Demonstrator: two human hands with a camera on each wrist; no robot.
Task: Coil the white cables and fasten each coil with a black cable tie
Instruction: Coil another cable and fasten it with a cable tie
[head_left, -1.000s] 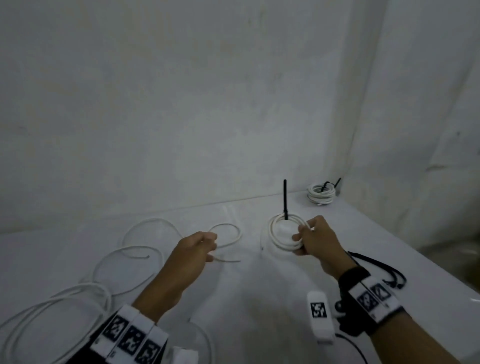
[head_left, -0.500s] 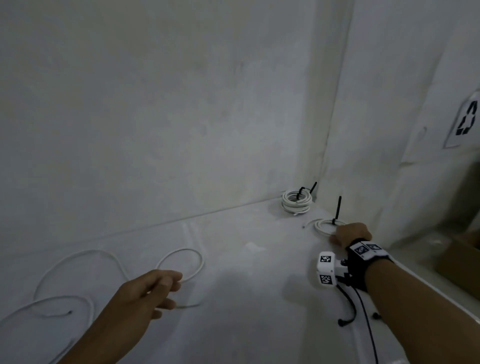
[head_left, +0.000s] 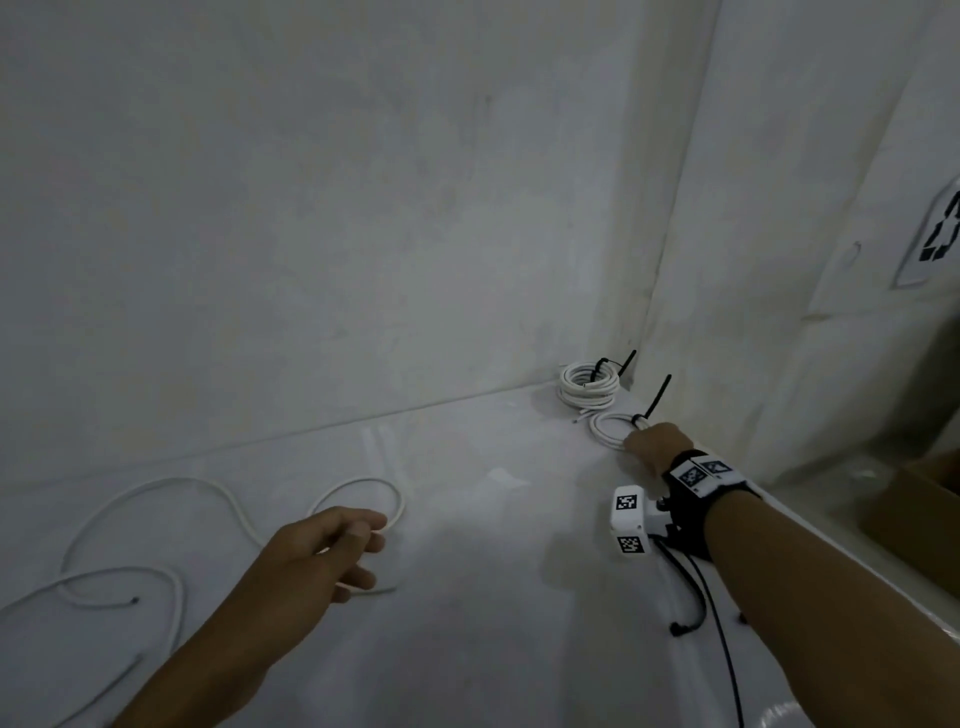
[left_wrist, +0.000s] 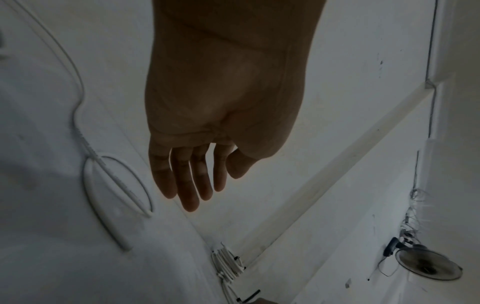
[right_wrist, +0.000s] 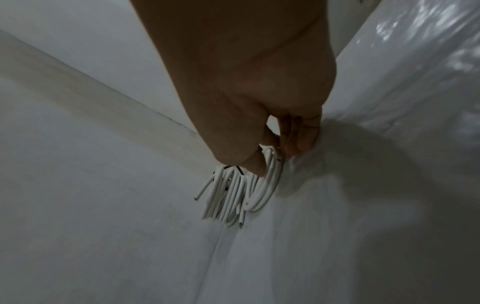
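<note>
My right hand (head_left: 641, 441) reaches to the table's far right corner and pinches a small coil of white cable (head_left: 605, 431) that lies on the table. A black cable tie (head_left: 657, 397) stands up from this coil. In the right wrist view, thumb and fingers (right_wrist: 298, 142) grip the coil (right_wrist: 262, 191). Just beyond it sits a stack of tied coils (head_left: 589, 384) against the wall. My left hand (head_left: 363, 535) hovers with relaxed fingers and holds nothing, just above a loose white cable loop (head_left: 397, 499). The left wrist view shows the empty left hand (left_wrist: 197, 191) beside that loop (left_wrist: 116, 185).
More loose white cable (head_left: 119, 519) trails over the table's left side. Spare black cable ties (head_left: 691, 608) lie under my right forearm near the table's right edge. A cardboard box (head_left: 919, 514) sits beyond that edge. Walls close in the back and right.
My right hand carried the tied coil from the table's middle to the far right corner, beside the older coils. My left hand uncurled and drifted over the loose cable.
</note>
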